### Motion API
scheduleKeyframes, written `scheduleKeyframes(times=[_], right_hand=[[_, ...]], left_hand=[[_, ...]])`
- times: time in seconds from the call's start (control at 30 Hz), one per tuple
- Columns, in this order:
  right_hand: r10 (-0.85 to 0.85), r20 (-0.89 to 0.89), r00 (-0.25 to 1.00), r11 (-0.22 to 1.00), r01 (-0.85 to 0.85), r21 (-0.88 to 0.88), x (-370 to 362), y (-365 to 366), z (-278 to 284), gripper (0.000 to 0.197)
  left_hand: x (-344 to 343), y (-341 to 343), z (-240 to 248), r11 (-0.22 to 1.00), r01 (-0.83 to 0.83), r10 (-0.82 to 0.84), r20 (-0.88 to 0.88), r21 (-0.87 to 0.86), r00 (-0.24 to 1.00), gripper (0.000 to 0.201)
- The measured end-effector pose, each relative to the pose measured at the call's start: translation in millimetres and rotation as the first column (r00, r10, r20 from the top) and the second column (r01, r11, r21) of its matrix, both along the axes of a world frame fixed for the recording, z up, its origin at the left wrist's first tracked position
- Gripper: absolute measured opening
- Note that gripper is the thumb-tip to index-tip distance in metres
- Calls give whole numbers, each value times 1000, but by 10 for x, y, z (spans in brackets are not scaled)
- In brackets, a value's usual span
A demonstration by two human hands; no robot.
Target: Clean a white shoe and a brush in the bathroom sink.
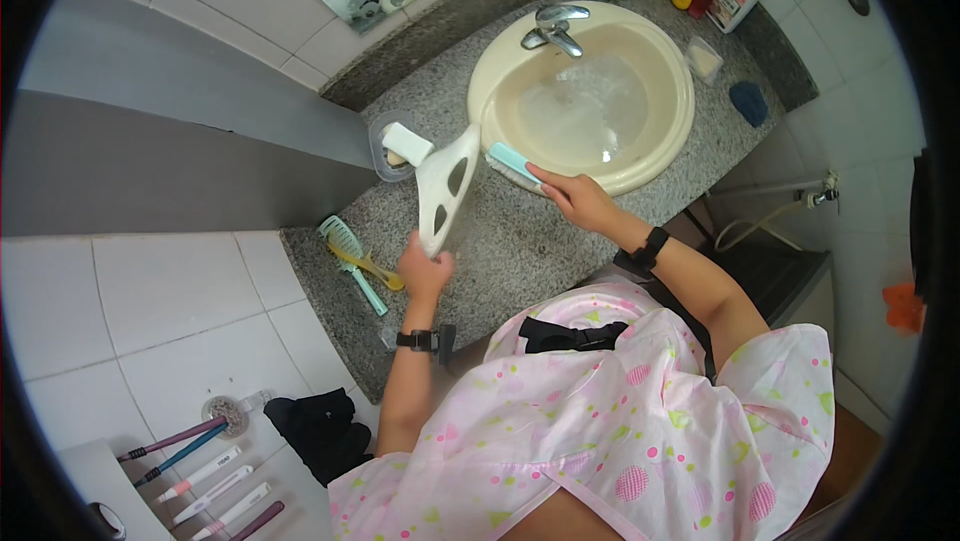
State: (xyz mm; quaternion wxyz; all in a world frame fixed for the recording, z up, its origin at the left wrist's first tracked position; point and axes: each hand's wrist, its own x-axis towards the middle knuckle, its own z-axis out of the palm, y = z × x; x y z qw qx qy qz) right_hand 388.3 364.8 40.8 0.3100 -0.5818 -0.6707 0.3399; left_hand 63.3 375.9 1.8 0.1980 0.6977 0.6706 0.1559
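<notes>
The left hand [426,267] is gripping the lower end of a white plastic piece [431,187] in a closed fist, left of the sink [481,81]. The right hand [582,205], fingers closed, is holding a blue brush [513,160] near the sink's rim.

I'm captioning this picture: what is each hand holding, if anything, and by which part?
The left hand holds a white piece with oval openings by its lower end; the right hand holds a pale blue brush by its near end.

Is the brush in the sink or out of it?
Out: the right hand holds the brush, bristles outward, at the sink's near left rim.
</notes>
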Motion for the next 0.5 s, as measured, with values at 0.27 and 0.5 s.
scheduleKeyframes(times=[0.27, 0.5], right_hand=[[71, -7, 997, 997, -70, 23, -235, 123, 125, 42], [12, 93, 996, 998, -18, 62, -375, 195, 154, 45]], left_hand=[[-81, -292, -211, 964, 103, -104, -8, 243, 995, 50], [8, -272, -250, 993, 18, -31, 110, 120, 993, 48]])
